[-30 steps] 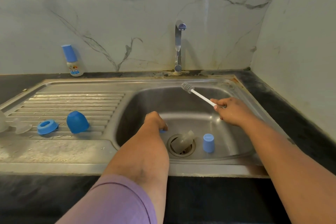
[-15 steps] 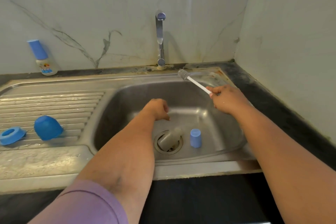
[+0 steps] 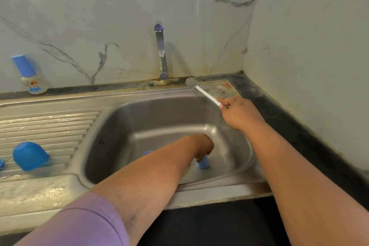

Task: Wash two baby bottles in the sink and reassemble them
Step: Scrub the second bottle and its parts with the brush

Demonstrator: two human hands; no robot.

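Head view, and we're over the sink (image 3: 119,106) with the job clearly mid-wash. The left hand (image 3: 201,146) is down in the basin at about six o'clock, fingers curled onto the top of a small blue cap (image 3: 202,164) standing on the steel floor, gripping it, by the look of it. The right hand (image 3: 239,114) is up at two o'clock, closed round the white handle of the bottle brush (image 3: 201,91), its grey bristle head pointing toward the tap (image 3: 160,50), which isn't running. A sliver of another blue piece (image 3: 147,153) peeks out behind the left forearm; I can't tell what it is.

Over at nine o'clock, on the draining board, a blue domed cover (image 3: 30,156) lies on its side, with a scrap of another blue part (image 3: 1,163) cut off by the frame edge. At ten o'clock, against the wall on the counter, one baby bottle (image 3: 30,76) stands fully assembled, cap on. So I'd call it roughly halfway: one bottle looks finished, the second is in pieces, with washing, rinsing and reassembly ahead.
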